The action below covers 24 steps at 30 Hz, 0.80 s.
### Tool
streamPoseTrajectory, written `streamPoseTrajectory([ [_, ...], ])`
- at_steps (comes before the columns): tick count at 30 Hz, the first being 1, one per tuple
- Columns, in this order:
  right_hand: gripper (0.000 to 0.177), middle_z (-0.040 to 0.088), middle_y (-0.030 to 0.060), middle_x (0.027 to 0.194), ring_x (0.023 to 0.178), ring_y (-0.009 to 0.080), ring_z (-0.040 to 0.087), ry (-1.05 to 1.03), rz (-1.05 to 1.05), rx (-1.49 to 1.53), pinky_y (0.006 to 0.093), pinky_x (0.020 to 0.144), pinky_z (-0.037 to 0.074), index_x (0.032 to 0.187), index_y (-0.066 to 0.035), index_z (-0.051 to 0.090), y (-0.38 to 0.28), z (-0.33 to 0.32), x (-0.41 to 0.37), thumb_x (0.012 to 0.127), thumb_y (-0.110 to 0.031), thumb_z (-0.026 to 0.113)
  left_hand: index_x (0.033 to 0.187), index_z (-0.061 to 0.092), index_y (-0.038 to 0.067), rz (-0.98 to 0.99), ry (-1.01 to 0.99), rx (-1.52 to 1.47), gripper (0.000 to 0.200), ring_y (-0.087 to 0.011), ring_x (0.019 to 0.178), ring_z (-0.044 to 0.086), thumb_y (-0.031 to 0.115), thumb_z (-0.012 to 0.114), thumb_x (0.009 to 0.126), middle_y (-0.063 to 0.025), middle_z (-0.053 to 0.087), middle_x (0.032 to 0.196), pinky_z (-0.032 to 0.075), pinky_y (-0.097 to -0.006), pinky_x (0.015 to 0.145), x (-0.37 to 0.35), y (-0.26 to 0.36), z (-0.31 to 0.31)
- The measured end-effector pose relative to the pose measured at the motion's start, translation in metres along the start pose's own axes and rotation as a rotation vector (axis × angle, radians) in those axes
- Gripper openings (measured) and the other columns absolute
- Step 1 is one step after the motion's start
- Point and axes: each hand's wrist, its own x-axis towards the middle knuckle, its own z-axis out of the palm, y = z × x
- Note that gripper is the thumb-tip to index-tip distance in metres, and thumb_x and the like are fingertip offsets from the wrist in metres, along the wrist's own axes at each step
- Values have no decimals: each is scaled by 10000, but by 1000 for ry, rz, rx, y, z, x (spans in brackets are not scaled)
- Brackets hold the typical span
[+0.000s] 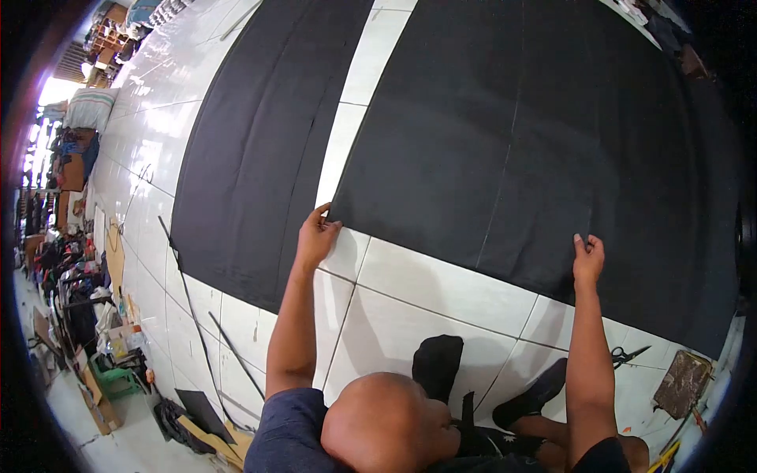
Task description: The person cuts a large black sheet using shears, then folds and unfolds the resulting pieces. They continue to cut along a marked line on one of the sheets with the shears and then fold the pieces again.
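A large black sheet [441, 150] lies on the white tiled floor. My left hand [319, 235] is closed on its near left corner, thumb and fingers pinched at the edge. Farther right, my right hand [588, 258] is over the same sheet near its front edge, fingers pinched together on the material. A faint pale line runs along the sheet between my hands. To the left lies a second black sheet [252, 150], with a strip of floor between the two.
Scissors [628, 356] and a worn brown block [683, 384] are at the lower right. Thin dark strips [193, 303] lie left. A head [378, 414] and dark-covered feet [438, 364] are at the bottom. Clutter and a green stool [114, 378] line the left side.
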Motion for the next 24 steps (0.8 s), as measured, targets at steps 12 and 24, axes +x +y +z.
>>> streamPoseTrajectory([
  [12, 505, 664, 197, 1106, 1010, 308, 648, -6, -26, -96, 385, 895, 488, 1226, 22, 590, -14, -7, -13, 895, -341, 709, 1153, 638, -6, 23, 360, 132, 426, -192, 780, 615, 163, 794, 796, -94, 637, 862, 504, -313, 753, -11, 0, 25],
  [24, 680, 648, 259, 1181, 1100, 371, 637, -110, -74, -96, 418, 930, 498, 1245, 37, 595, -6, -9, 2, 782, -427, 777, 1021, 666, -5, 9, 292, 536, 455, -334, 909, 651, 357, 807, 783, -170, 681, 950, 518, -423, 808, 14, -4, 20],
])
